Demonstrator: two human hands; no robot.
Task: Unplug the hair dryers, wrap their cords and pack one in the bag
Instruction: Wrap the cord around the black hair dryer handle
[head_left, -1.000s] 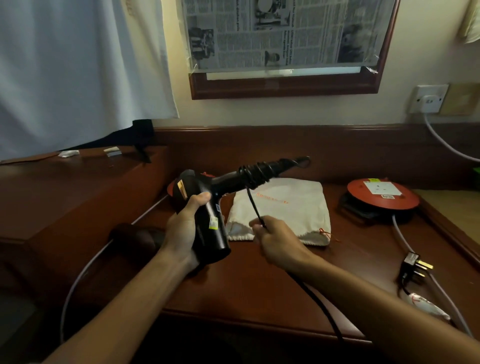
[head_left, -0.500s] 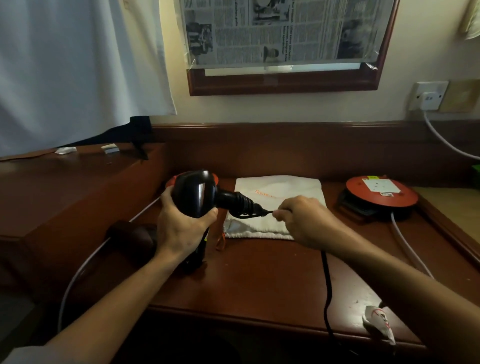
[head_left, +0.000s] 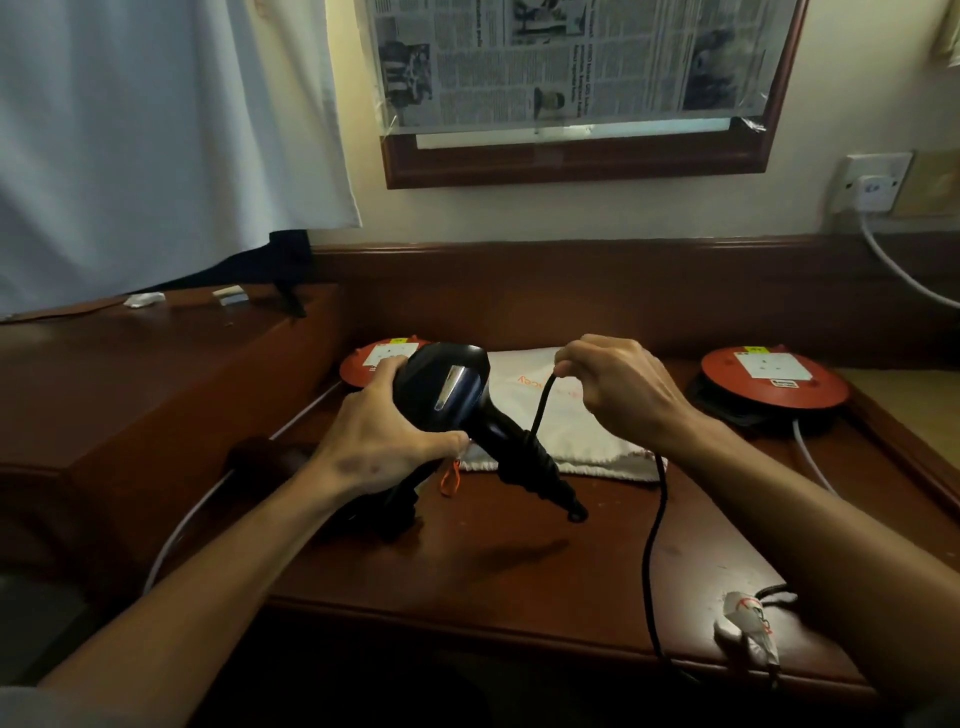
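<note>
A black hair dryer (head_left: 452, 395) is held above the wooden desk (head_left: 519, 551), its handle pointing down to the right with several turns of cord around it. My left hand (head_left: 379, 436) grips the dryer's body. My right hand (head_left: 618, 389) pinches the black cord (head_left: 652, 530) above the handle; the rest of the cord hangs over the desk's front edge. A white drawstring bag (head_left: 576, 426) lies flat behind the dryer. A second dark dryer (head_left: 265, 457) lies at the desk's left side, partly hidden by my left arm.
Two red cable reels sit on the desk, one at the back left (head_left: 369, 358) and one at the right (head_left: 774, 379). A white plug sits in the wall socket (head_left: 872, 182). A paper-wrapped item (head_left: 748, 623) lies at the front right edge. White cables run along both sides.
The dryer has been turned so its handle now points down toward me. My right hand has lifted the cord up and over the handle, from beside it to above it.
</note>
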